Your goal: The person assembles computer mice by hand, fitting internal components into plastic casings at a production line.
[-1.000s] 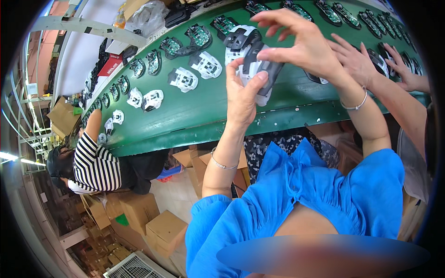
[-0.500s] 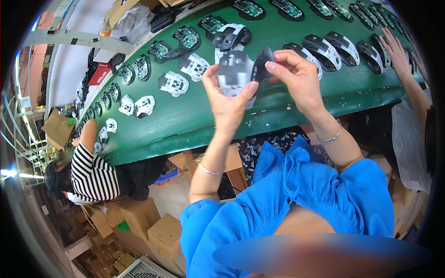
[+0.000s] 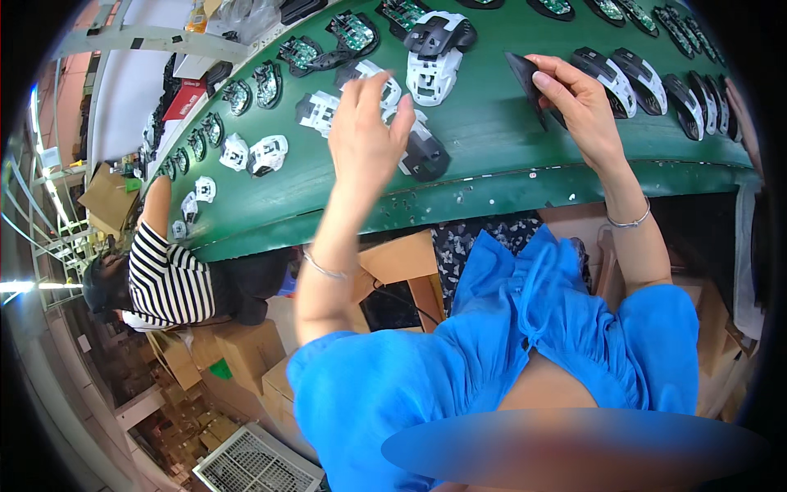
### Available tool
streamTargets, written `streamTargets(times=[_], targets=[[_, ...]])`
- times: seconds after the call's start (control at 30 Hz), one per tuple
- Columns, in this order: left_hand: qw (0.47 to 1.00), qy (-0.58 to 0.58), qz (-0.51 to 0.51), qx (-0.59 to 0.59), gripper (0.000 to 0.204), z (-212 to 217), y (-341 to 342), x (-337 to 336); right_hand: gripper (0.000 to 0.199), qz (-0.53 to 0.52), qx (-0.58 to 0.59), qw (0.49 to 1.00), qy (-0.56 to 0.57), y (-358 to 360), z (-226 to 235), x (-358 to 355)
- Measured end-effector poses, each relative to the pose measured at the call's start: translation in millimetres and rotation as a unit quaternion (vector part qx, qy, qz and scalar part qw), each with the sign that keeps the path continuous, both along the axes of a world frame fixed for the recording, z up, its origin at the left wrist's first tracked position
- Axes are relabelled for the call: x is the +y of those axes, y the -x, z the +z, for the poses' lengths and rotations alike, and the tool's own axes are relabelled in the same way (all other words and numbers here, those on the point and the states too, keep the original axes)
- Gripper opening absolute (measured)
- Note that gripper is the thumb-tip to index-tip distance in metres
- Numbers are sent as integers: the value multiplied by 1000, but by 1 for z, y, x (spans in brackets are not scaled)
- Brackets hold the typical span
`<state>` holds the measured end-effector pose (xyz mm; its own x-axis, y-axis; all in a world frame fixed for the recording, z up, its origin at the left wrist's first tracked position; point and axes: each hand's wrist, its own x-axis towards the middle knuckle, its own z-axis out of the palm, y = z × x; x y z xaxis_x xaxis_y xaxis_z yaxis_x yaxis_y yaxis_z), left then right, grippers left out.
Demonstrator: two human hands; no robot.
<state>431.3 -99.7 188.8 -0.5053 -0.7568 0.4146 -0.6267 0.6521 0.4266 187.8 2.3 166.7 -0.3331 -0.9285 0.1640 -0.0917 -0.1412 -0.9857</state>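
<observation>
The belt [image 3: 492, 156] is deep green, with a row of pale dots along its near edge. On it lie mouse shells [image 3: 433, 61] in black and white, and beyond them circuit boards [image 3: 354, 31] in green. The flat piece [image 3: 525, 75] above the belt is black. Left of the belt, a shirt [image 3: 168, 283] is striped black and white. Below the belt, a blouse [image 3: 508, 361] is bright blue and boxes [image 3: 246, 353] are brown.

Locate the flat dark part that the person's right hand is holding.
In the head view the flat dark part is upper right of centre, pinched in the right hand above the green conveyor belt, just left of a row of black mouse shells.
</observation>
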Motion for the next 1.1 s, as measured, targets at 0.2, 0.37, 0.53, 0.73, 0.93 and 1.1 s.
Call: streamTargets(times=[0.2,0.37,0.53,0.73,0.93,1.1], targets=[[944,-137,246,-171,77,-15,31,49,27,58,-12,998,-39,-23,-4,-5],[973,-17,199,-111,66,-47,-5,54,22,29,-68,993,-97,-26,-4,0],[957,-233,102,142,54,-34,-19,58,17,46,-93,992,-67,-40,8,4],[716,-402,-84,564,47,-17,15,70,14,123,-175,976,31,-81,45,-3],[657,-448,-81,601,41,-12,24,70,16,153,-102,982,37,-83,49,-7],[672,-432,-97,594,46,-9,24,70,17,144,-78,986,23,-84,49,-7]])
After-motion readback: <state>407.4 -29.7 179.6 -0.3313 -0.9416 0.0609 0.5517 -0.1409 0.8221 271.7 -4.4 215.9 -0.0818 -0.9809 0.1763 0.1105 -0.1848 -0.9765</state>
